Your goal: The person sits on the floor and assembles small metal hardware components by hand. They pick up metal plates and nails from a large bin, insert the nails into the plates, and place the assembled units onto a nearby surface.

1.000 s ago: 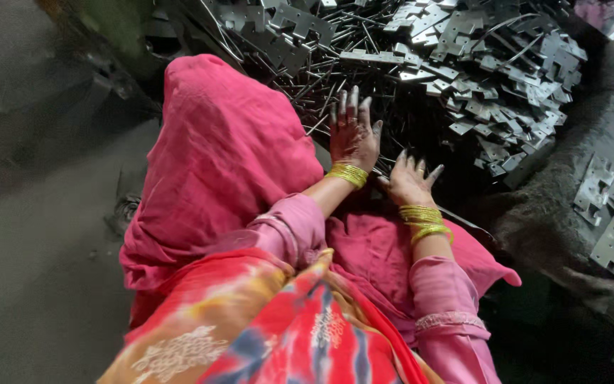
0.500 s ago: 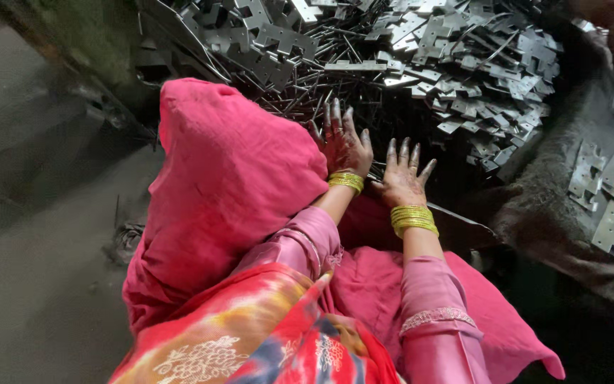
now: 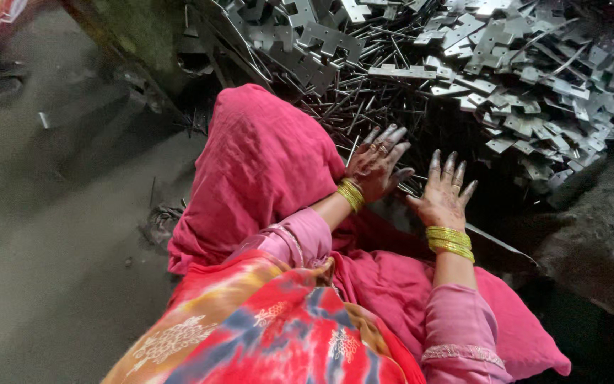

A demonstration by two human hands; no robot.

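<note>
Two bare hands, left hand [image 3: 376, 165] and right hand [image 3: 444, 193], spread flat with fingers splayed, holding nothing, resting at the near edge of a heap of thin metal rods [image 3: 364, 99] mixed with flat metal plates [image 3: 506, 64]. Likely stiff, heavy in bulk, sharp-edged and slippery; best pinched singly at mid-length, not at ends. Pink cloth [image 3: 264, 163] draped just left of both hands.

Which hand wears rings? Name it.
The left hand: rings show on two of its fingers. The right hand beside it shows only one small ring, so left has more.
</note>
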